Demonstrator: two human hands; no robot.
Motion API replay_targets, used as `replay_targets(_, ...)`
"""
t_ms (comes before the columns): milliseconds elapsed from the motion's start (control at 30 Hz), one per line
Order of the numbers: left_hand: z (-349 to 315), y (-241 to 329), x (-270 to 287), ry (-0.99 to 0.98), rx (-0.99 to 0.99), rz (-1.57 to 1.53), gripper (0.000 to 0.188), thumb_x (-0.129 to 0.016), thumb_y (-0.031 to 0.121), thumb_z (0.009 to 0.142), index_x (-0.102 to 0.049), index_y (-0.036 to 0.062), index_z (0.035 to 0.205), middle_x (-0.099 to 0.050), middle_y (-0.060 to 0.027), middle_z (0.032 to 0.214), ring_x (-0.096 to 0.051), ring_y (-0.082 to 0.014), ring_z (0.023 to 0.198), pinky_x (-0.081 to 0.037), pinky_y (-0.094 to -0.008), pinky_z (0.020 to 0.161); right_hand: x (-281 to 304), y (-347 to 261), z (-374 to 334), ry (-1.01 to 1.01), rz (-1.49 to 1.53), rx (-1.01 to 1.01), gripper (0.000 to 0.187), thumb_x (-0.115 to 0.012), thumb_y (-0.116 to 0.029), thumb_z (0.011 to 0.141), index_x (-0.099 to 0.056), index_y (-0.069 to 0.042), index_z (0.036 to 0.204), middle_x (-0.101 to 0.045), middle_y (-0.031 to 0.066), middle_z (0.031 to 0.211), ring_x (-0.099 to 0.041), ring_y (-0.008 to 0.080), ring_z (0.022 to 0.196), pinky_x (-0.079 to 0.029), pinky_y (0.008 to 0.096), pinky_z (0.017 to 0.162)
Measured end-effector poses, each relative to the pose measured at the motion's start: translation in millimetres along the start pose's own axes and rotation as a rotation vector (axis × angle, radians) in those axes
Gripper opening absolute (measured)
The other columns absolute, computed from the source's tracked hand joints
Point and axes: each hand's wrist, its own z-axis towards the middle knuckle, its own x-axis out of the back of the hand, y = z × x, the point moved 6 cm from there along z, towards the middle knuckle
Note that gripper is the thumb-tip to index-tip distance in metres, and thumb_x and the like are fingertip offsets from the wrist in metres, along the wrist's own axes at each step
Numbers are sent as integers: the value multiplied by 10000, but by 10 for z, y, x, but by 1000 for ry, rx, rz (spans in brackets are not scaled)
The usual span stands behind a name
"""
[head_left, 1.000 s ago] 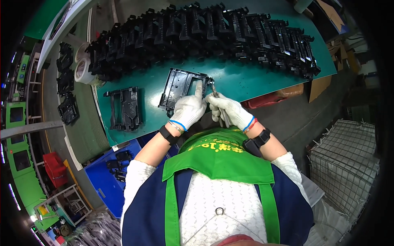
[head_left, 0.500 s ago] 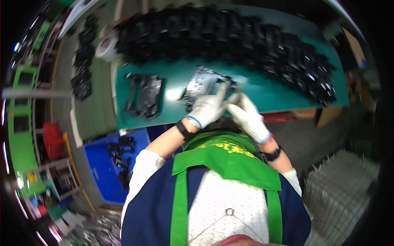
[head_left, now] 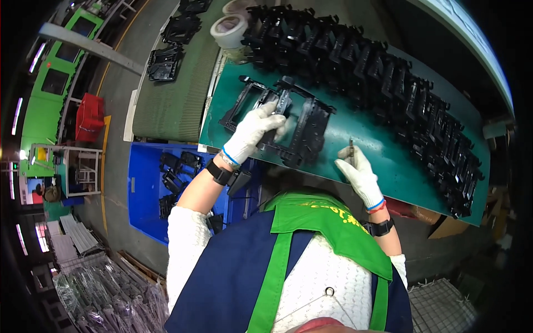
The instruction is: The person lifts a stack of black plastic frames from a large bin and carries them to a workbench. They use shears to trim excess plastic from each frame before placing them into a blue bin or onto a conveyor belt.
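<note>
My left hand [head_left: 254, 132], in a white glove, is closed on the near bar of a black plastic frame [head_left: 312, 133], which looks slightly blurred over the green table. A second black plastic frame [head_left: 236, 106] lies to its left, partly behind my left hand. Right of the held frame, near the table's front edge, my gloved right hand [head_left: 360, 172] is closed on a small thin tool [head_left: 351, 146]. Only a short dark, narrow end of that tool shows above the fingers, so its exact kind is unclear.
Black plastic frames [head_left: 383, 77] stand in a long row along the table's [head_left: 355, 130] far side. Left of it runs a green conveyor [head_left: 186, 102] carrying more frames. A blue bin [head_left: 147, 205] with black parts sits below. Tape rolls [head_left: 229, 30] stand at the corner.
My hands have moved apart; the left now holds the frame, which is turned around and beside the other one. The right has drawn away with the thin tool. The whole view has rotated.
</note>
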Motion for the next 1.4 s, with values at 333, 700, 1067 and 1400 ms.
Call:
replay_targets(333,311,-10,934,158,38,285,613,-698,254,998,-514,-53,1496,-720,-59,908,-654,-124,786,-532,-271,733,-706,93,788,-160,-199,19,259,-726,-153,987,-597,-46,1183,-549,-40,876,-475,51,769,-421,239,683)
replay_targets(700,-55,758,2146,713,-323,699,578,-739,385,951,-641,49,1411,-765,-141,1154,-724,-209,959,-587,-359,854,-834,-66,952,7,-81,47,355,-707,-176,1021,-597,21,1295,-650,43,1089,-578,111,963,-506,284,880)
replay_targets(1067,-505,1165,4797,1120,469,1633,545,-703,423,910,-685,97,1346,-709,-152,1304,-674,-340,1184,-570,-512,942,-488,294,777,246,-70,-282,377,-655,-96,1038,-566,16,1386,-627,45,1244,-573,111,1073,-476,259,972)
replay_targets(1400,596,1446,5158,1001,4,1680,683,-690,574,842,-695,112,1344,-649,-144,1427,-533,-316,1397,-425,-510,1149,-538,332,939,305,-245,-242,386,-635,-58,1034,-553,-2,1407,-634,52,1274,-577,138,1102,-467,267,1021)
